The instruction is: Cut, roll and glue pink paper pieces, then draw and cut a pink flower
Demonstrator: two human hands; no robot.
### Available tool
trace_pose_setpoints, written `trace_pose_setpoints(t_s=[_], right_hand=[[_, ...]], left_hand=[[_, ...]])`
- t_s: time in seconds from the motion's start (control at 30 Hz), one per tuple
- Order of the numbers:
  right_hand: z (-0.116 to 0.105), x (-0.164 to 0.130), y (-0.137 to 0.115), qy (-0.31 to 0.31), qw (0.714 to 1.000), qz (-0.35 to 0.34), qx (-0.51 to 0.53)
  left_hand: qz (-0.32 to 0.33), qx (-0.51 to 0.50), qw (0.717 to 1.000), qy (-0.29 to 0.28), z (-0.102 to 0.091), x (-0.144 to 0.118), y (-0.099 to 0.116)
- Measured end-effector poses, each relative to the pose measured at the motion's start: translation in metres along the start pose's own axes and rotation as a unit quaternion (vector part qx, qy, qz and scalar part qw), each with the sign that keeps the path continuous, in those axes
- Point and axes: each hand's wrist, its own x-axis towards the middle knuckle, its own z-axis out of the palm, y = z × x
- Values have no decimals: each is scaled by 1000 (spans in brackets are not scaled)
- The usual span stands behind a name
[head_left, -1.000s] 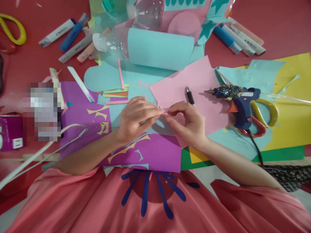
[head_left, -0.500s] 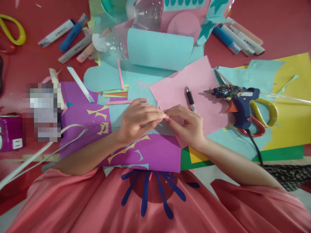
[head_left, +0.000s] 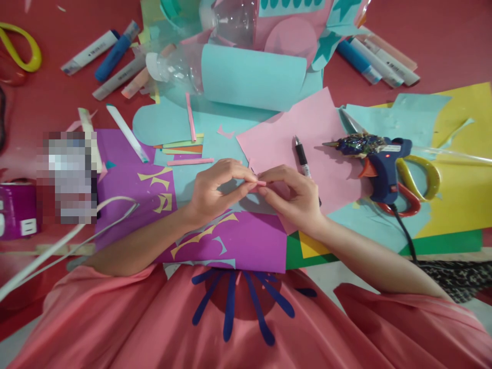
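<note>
Left hand (head_left: 215,192) shifted slightly, both hands' fingers pinched shut on pink paper strip (head_left: 261,183) — small, rolled, right hand (head_left: 295,197) alongside

glue gun (head_left: 378,161) right of pen (head_left: 303,156), on paper sheets (head_left: 307,128)

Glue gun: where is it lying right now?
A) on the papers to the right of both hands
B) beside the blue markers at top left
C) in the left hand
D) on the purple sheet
A: the glue gun lies untouched on the papers, right of the right hand and left hand, which pinch a pink strip.
</note>
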Motion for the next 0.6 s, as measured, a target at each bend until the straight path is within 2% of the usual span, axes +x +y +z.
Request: trace_pose_setpoints(t_s=[0.23, 0.4, 0.6], right_hand=[[2, 0, 0, 16, 1000, 3, -5], [0, 0, 0, 4, 1000, -1, -4], [-1, 1, 0, 1, 998, 50, 28]], left_hand=[[-27, 27, 999, -20, 0, -1, 2], [-29, 34, 999, -27, 0, -1, 2], [-38, 32, 998, -26, -2, -1, 0]])
